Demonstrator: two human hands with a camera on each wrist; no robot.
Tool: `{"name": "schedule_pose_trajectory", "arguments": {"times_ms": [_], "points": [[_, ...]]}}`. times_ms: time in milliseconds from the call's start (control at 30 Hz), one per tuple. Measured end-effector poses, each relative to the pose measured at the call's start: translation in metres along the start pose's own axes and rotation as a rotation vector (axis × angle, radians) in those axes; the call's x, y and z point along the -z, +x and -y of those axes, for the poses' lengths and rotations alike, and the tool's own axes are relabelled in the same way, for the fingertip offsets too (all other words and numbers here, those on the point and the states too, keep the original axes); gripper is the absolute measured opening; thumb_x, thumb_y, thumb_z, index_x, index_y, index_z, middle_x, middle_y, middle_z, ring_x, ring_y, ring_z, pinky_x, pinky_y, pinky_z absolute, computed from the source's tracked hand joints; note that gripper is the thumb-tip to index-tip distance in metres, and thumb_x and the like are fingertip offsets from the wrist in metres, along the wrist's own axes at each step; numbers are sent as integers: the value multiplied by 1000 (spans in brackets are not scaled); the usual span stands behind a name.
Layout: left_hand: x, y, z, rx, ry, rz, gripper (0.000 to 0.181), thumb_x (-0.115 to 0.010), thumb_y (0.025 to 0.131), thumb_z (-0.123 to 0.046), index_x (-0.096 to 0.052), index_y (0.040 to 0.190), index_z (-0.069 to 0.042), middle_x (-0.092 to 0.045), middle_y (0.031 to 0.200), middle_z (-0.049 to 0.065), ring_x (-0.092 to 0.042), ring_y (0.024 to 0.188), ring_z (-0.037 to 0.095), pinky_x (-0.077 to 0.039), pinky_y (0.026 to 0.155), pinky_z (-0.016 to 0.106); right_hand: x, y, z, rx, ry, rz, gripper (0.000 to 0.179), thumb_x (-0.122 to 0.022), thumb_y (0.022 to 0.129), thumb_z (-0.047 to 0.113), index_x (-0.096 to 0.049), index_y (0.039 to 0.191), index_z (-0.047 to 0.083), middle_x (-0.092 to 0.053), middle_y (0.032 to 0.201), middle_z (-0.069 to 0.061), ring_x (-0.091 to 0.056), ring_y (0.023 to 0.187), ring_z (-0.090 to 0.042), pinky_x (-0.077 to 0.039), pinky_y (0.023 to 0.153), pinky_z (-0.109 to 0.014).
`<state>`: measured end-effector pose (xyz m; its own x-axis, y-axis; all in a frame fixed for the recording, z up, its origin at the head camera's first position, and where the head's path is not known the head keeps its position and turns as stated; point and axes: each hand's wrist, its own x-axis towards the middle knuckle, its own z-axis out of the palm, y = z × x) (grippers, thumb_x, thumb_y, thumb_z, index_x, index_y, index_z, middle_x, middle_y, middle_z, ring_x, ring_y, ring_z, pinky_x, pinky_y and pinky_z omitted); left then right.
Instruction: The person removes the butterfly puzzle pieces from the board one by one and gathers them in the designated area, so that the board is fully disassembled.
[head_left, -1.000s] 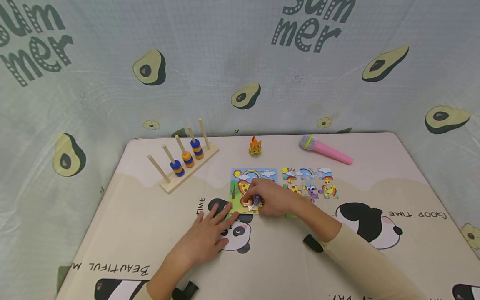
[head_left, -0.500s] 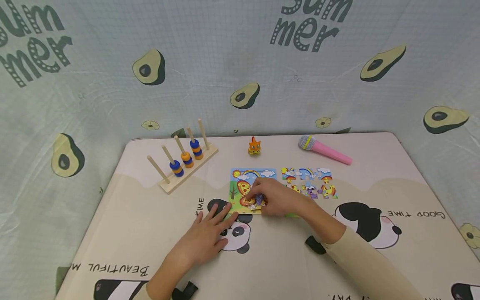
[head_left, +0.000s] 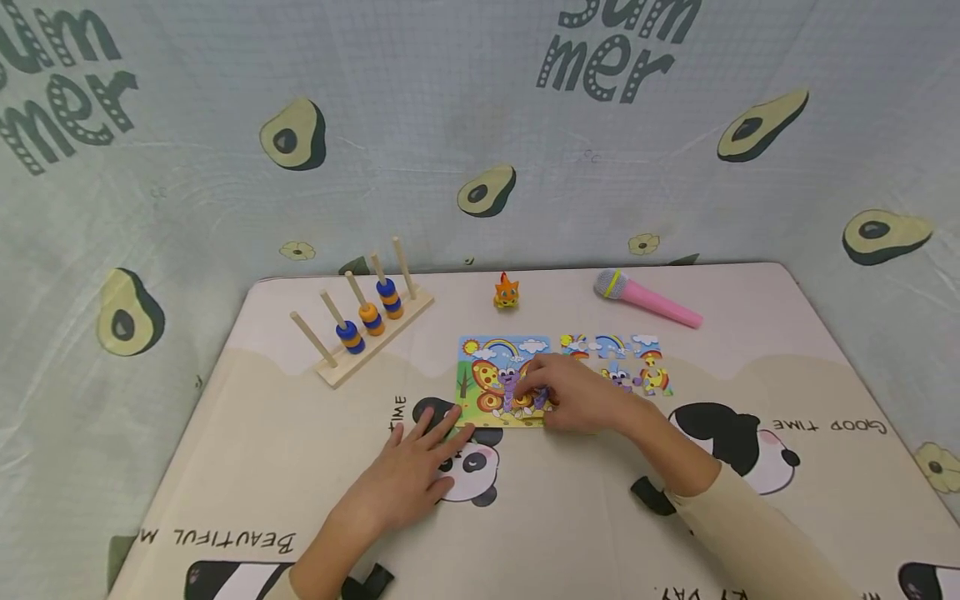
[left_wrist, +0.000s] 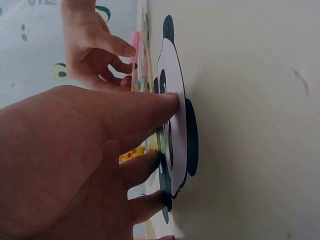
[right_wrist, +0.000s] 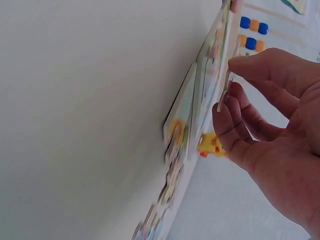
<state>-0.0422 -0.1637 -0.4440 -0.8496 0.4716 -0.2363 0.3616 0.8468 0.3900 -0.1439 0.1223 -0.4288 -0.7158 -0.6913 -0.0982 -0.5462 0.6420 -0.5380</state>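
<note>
A butterfly puzzle board (head_left: 468,392) lies mid-table, its picture partly covered by my right hand (head_left: 588,396). That hand pinches a thin jigsaw piece (right_wrist: 226,92) between thumb and fingertips, held over the right part of the board. In the right wrist view the piece is seen almost edge-on, so its picture is hidden. My left hand (head_left: 405,471) rests palm down on the panda print, fingers spread, with fingertips at the board's lower left corner. To the right of the board, several loose jigsaw pieces (head_left: 619,377) lie in rows, some hidden behind my right hand.
A wooden peg stacker (head_left: 375,337) with blue and orange beads stands at the back left. A small orange toy figure (head_left: 506,293) sits behind the board. A pink toy microphone (head_left: 648,298) lies at the back right. A patterned curtain (head_left: 390,125) hangs behind the table.
My right hand has shifted to the right across the board with the jigsaw piece, uncovering more of the butterfly. The left hand has stayed in place.
</note>
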Motion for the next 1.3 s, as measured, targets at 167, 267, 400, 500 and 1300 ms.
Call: {"name": "schedule_pose_trajectory", "arguments": {"times_ms": [167,267,400,500,1300], "points": [[0,0,0,4,-12,2,63,-67,102,-26,-43,160,-24,-26,173,3,-22,158,45,-20,121,74,5,-10,-7,-4,-4,-25,46,-72,78,-3,-79,116,23,-63,112,2,-54,92,-17,-46,77,-30],[0,0,0,5,-12,2,63,-67,102,-26,-43,160,-24,-26,174,2,-22,158,45,-20,121,74,7,-15,-10,-18,-2,-34,46,-72,78,-3,-80,115,23,-63,113,3,-54,93,-17,-45,79,-32],[1,0,0,5,-8,3,63,-67,102,-26,-43,160,-24,-26,174,2,-22,158,45,-21,120,74,10,-23,-14,-41,8,-36,45,-71,79,-3,-79,115,22,-63,112,1,-54,90,-17,-44,77,-32],[1,0,0,4,-10,0,64,-67,102,-25,-43,160,-23,-26,173,2,-22,158,45,-21,120,74,11,-28,-18,-49,12,-39,43,-72,80,-3,-79,115,20,-62,109,0,-53,84,-16,-45,72,-29],[0,0,-1,5,-19,-5,64,-67,102,-25,-43,160,-24,-26,174,2,-21,158,45,-20,121,74,18,-65,-39,-107,36,-94,43,-73,78,-7,-80,109,23,-65,109,8,-58,89,-17,-51,72,-26]]}}
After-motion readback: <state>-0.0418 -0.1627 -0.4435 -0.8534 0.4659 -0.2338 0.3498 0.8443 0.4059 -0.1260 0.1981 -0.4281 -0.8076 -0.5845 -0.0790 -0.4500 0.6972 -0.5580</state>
